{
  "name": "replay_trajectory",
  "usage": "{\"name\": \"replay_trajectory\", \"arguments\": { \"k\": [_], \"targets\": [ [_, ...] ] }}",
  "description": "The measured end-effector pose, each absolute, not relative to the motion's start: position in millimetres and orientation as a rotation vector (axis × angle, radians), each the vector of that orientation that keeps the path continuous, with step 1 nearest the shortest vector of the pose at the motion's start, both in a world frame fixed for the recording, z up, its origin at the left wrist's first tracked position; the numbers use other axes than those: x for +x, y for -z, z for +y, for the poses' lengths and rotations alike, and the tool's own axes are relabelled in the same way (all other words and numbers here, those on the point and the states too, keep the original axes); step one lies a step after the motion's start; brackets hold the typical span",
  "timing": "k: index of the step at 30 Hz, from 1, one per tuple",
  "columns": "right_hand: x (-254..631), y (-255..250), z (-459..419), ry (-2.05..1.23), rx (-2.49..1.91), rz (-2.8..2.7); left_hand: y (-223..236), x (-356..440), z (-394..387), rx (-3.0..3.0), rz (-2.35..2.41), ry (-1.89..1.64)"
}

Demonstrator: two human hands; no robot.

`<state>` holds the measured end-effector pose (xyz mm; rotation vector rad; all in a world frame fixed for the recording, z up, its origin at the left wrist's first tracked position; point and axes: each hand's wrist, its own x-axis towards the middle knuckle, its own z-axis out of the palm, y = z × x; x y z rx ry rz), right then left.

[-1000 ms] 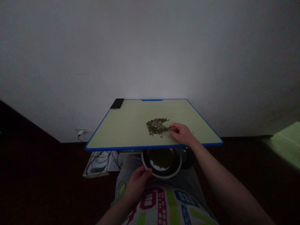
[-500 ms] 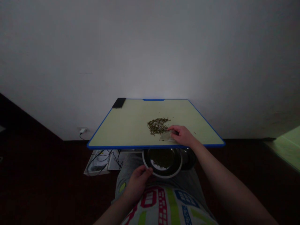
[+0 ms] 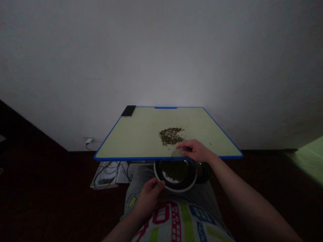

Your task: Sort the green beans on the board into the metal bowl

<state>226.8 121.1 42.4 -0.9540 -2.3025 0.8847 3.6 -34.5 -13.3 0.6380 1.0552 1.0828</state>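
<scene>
My left hand [image 3: 150, 193] pinches the near left rim of a round bowl [image 3: 176, 191] held over my lap, under the table's front edge. Many small dark green grains [image 3: 174, 170], like mung beans, lie inside it. In my right hand [image 3: 198, 151] is a clear half-round plastic piece with curved lines, like a protractor [image 3: 177, 153], low at the table's front edge and partly covered by my fingers. Just beyond it, a loose patch of the same grains [image 3: 169, 135] spreads over the pale tabletop [image 3: 136, 137].
A black phone [image 3: 128, 111] lies at the table's far left corner. Blue trim [image 3: 121, 158] edges the table, and a wall [image 3: 161, 53] stands behind. Dark round container [image 3: 206, 173] sits right of the bowl. Cables fill a white box [image 3: 111, 186] below left.
My right hand has drawn the protractor slightly toward me, to the table's front edge. The grain patch stays, with a few grains shifted near my fingers. My left hand keeps its hold on the bowl.
</scene>
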Motion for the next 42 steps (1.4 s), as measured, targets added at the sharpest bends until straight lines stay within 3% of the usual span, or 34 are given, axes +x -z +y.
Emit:
{"name": "replay_trajectory", "arguments": {
  "k": [12,42],
  "targets": [
    [219.2,-45.3,123.0,-0.515,-1.209,-2.134,9.5,4.2,-36.6,0.601,1.113,-1.105],
    [197.5,-45.7,136.4,-0.526,-1.146,-2.24,16.1,-0.3,-38.1,0.569,1.135,-1.121]
  ]
}}
